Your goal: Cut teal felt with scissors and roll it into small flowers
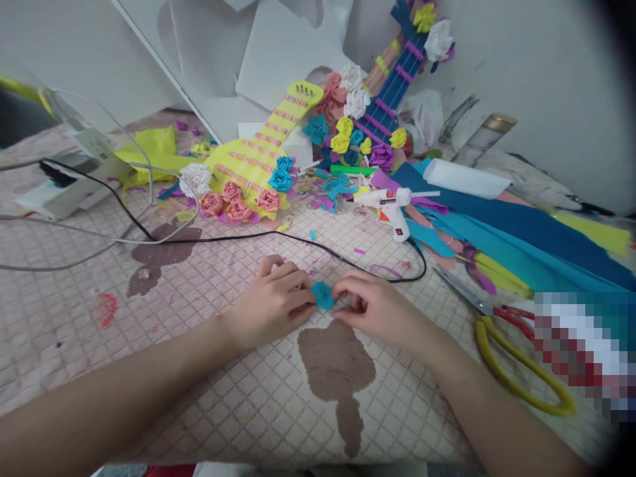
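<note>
Both my hands meet over the pink quilted mat (pixel 223 391) around a small blue foam flower (pixel 324 295). My left hand (pixel 275 301) pinches its left side with curled fingers. On the other side, my right hand (pixel 372 306) grips it between thumb and fingertips. The flower is partly hidden by my fingers.
A white glue gun (pixel 392 205) lies behind my hands, its black cord (pixel 308 240) looping across the mat. A yellow foam guitar (pixel 263 149) and a blue one (pixel 397 73) with paper flowers lean at the back. Scissors with yellow and red handles (pixel 517 358) and blue foam sheets (pixel 521 238) lie right.
</note>
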Available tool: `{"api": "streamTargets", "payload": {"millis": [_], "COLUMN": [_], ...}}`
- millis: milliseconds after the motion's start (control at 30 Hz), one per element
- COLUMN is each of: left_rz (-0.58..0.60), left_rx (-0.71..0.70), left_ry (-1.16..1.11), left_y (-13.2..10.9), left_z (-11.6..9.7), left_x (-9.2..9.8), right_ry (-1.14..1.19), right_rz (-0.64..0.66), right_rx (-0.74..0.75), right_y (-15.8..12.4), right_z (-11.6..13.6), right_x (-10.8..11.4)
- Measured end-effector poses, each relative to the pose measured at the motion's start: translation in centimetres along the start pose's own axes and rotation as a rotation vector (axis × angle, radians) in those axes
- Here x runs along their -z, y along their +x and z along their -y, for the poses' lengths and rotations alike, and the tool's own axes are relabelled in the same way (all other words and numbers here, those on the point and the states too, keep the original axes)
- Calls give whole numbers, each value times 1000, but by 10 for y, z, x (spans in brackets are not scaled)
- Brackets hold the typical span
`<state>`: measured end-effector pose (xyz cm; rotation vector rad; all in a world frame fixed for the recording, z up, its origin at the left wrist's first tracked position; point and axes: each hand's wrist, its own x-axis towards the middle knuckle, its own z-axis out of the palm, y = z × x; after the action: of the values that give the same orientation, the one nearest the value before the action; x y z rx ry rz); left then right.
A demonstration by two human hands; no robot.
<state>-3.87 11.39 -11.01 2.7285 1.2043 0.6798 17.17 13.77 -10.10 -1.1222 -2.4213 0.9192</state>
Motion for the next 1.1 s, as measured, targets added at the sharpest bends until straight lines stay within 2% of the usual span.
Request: {"api": "streamTargets", "payload": {"millis": [167,300,567,767,1100], "left_rz": [-2,-5,-8,-65,-1], "left_rx": [-9,1,44,73,148], "left_ry": [-8,-14,-72,-135,-177], "left_y": [-1,-1,0,0,2], "left_z": [1,1,1,-2,1], "left_x": [-2,-3,-3,-4,-8], "right_ry": [-165,-212,-172,-137,-101], "right_rz": [3,12,5,10,-30], "right_rx": [59,76,38,-13,-31], "right_y": [1,1,2,4,5], "right_z": [5,3,2,5,5], "right_x": [-4,-5,-6,-5,-8]}}
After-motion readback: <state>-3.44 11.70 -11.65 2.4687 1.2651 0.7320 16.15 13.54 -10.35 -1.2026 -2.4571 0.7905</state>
